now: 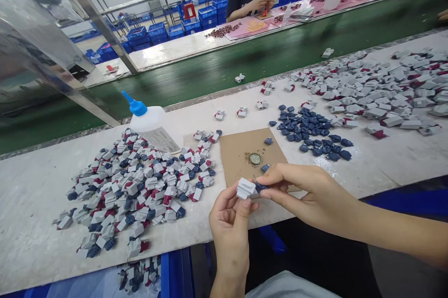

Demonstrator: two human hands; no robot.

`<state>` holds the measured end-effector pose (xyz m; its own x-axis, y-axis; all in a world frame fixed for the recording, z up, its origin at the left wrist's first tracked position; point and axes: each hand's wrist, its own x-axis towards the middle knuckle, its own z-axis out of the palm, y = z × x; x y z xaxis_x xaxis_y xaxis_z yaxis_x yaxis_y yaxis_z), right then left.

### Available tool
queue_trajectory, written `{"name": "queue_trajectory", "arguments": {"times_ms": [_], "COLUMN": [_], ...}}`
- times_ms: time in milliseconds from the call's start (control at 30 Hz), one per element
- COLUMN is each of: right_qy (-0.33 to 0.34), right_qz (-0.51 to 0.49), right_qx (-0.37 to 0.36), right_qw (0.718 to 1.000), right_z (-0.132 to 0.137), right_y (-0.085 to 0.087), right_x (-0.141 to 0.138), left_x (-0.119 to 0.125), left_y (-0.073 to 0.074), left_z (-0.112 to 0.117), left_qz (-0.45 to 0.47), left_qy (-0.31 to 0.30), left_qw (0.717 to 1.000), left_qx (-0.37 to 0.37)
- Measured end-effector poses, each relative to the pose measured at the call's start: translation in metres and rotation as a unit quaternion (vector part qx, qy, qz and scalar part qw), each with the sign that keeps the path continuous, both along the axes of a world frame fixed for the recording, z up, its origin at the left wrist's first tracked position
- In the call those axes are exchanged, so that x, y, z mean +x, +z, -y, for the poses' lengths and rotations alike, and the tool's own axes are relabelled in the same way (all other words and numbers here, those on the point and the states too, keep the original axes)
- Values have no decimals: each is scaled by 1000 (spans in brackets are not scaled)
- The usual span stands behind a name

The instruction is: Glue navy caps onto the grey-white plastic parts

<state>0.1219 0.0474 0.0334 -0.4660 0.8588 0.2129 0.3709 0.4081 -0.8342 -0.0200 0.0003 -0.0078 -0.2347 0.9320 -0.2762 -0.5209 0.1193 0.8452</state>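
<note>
Pinching a grey block (245,188), left hand (229,218) faces right hand (311,190) pinching navy piece (261,187); blue bin (171,274) holds parts (140,273).

Rightward of the right hand (310,188), the worktop (392,162) leaves passage along its near edge; leftward, a heap (140,190) and bottle (150,123) block reaching the far edge.

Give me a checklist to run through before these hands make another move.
1. Left hand holding the grey piece: ok.
2. Right hand pinching a dark blue piece beside the grey one: ok.
3. Dark blue piece fully seated: cannot tell, fingers hide part of it.
4. Metal cap on the cardboard: ok.
5. Cardboard free of loose blue pieces: not ok, two lie there.
</note>
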Motion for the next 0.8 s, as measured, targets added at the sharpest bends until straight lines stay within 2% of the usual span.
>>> {"name": "queue_trajectory", "arguments": {"times_ms": [167, 233, 400, 467, 500, 533, 567, 633, 667, 700, 733, 800], "right_qy": [25, 22, 42, 102, 124, 129, 114, 24, -12, -42, -66, -105], "right_qz": [-70, -85, -72, -23, 19, 63, 108, 144, 154, 164, 175, 200], "right_qx": [-136, -159, -183, -148, -105, -54, 7, 69, 82, 89, 93, 97], "right_qw": [988, 983, 980, 983, 987, 988, 988, 987, 985, 982, 978, 969], "right_z": [-4, -3, -7, -26, -42, -62, -85, -138, -165, -192, -215, -254], "right_y": [-9, -15, -26, -24, -21, -17, -12, -2, 2, 4, 4, -2], "right_x": [-2, -3, -9, -14, -16, -19, -21, -25, -27, -30, -34, -44], "left_x": [3, 6, 3, -8, -16, -25, -34, -50, -55, -58, -59, -57], "left_y": [-10, -13, -16, -17, -17, -19, -21, -27, -30, -33, -36, -39], "left_z": [2, 4, 1, -7, -13, -19, -25, -35, -39, -43, -45, -49], "left_qz": [-16, -20, -55, -136, -215, -316, -428, -627, -695, -742, -773, -806], "left_qy": [25, 24, 20, 35, 47, 56, 66, 80, 87, 97, 111, 128], "left_qw": [1000, 1000, 998, 990, 976, 947, 899, 767, 703, 651, 612, 568], "left_qx": [10, 1, -31, -19, 2, 32, 64, 114, 125, 127, 123, 106]}}
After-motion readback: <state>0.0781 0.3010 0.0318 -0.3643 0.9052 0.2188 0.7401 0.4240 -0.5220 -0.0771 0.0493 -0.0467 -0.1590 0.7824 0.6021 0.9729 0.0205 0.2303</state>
